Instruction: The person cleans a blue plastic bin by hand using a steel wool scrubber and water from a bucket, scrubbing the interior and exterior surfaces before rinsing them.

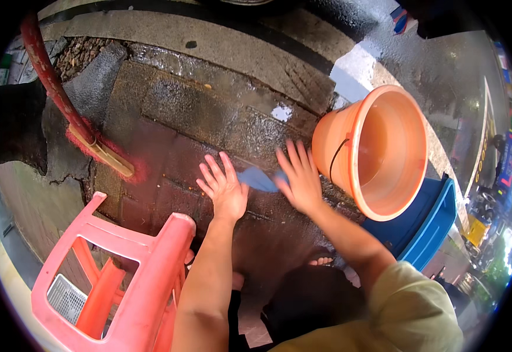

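Observation:
My left hand (226, 190) hangs over the wet paving (181, 163) with its fingers spread and nothing in it. My right hand (300, 177), slightly blurred, is also empty, fingers apart, close beside an orange plastic bucket (331, 145). Some cloudy water (371, 149) lies in the bucket, and a thin dark handle (336, 160) hangs down its side. Between the two hands is a flat blue patch (256, 178) on the ground; whether it is cloth or a reflection I cannot tell. A pink plastic stool or chair (172, 240) stands at my left forearm.
A scrubbing broom (110, 159) with red bristles and a worn red handle (55, 81) stands at upper left, near a dark trunk-like shape (11, 127). Behind the bucket sits a blue plastic bin (427, 224). Through the pink frame shows a grey basket (66, 297). A kerb (163, 33) runs across the top.

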The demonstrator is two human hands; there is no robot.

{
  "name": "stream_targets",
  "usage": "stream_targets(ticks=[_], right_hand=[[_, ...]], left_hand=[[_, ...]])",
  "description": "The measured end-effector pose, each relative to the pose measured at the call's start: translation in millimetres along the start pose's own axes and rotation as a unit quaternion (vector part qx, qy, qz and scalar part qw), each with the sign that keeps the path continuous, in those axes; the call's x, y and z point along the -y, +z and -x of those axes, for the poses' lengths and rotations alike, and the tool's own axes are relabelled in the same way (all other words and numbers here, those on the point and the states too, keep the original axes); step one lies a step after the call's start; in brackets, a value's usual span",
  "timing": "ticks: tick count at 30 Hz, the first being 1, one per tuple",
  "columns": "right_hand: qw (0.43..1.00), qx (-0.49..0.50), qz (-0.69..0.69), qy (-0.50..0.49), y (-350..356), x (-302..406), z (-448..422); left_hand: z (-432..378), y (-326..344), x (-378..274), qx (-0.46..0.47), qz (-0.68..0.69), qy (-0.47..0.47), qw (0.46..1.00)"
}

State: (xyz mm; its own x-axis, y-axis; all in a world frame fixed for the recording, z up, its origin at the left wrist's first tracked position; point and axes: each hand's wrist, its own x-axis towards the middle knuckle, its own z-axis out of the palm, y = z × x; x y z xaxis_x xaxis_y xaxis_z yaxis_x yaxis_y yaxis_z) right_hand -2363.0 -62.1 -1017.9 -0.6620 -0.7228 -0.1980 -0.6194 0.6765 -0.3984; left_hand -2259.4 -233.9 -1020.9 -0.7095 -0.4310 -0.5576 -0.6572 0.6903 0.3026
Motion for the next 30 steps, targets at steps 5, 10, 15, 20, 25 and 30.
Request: stream_targets(ticks=[5, 10, 15, 20, 25, 30], right_hand=[[0.996, -0.09, -0.026, -0.007, -5, -2, -66], [0.998, -0.053, -0.004, -0.025, 10, 1, -34], [0.994, -0.107, 0.005, 0.008, 6, 7, -67], [0.992, -0.122, 0.009, 0.0, 24, 14, -51], [0.99, -0.14, -0.02, 0.014, 7, 20, -69], [0.991, -0.124, -0.026, -0.049, 16, 28, -105]], left_hand=[[-7, 13, -15, -0.002, -0.022, 0.02, 1.0], [-4, 8, 0, 0.002, 0.009, -0.009, 1.0], [-5, 14, -9, 0.015, -0.056, 0.009, 0.998], [-4, 18, 0, -0.036, -0.024, 0.011, 0.999], [-2, 17, -16, -0.05, -0.048, 0.019, 0.997], [-3, 19, -15, -0.074, -0.008, 0.081, 0.994]])
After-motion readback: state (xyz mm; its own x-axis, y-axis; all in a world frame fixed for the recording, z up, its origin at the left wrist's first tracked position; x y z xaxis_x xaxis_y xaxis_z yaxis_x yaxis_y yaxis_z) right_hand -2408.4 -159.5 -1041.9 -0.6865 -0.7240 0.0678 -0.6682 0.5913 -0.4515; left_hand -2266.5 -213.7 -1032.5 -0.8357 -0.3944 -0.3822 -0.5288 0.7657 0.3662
